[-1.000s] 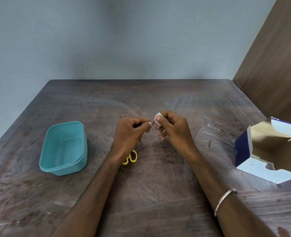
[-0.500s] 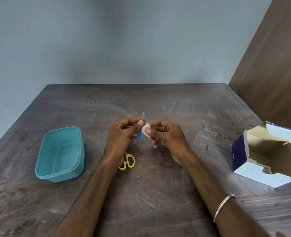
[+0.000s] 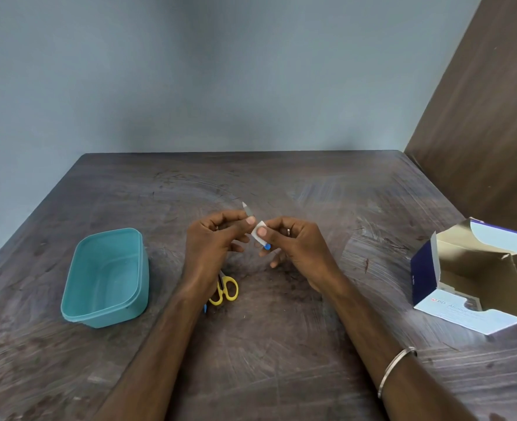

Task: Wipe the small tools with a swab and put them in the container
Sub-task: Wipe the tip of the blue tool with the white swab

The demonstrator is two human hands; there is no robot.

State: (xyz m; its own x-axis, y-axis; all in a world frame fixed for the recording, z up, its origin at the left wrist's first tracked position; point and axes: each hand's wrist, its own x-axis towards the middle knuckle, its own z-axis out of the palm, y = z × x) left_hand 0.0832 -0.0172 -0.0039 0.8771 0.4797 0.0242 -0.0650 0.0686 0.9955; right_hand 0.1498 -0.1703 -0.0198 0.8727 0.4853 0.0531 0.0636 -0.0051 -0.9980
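The left hand (image 3: 211, 241) pinches a small blue-handled tool (image 3: 248, 211) near its middle. The right hand (image 3: 293, 244) pinches a white swab (image 3: 258, 232) around the shaft just below the left thumb. The tool's long axis runs from the blue end (image 3: 267, 246) under the right fingers up and away to the grey tip, which points beyond both hands. The teal container (image 3: 105, 278) sits on the counter (image 3: 281, 344) left of the left hand, the nearer one. Yellow scissors (image 3: 227, 291) lie beneath the left wrist.

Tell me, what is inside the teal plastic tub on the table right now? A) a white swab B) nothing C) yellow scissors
B: the teal plastic tub shows only its bare floor, while the yellow-handled scissors lie on the wooden table beside it.
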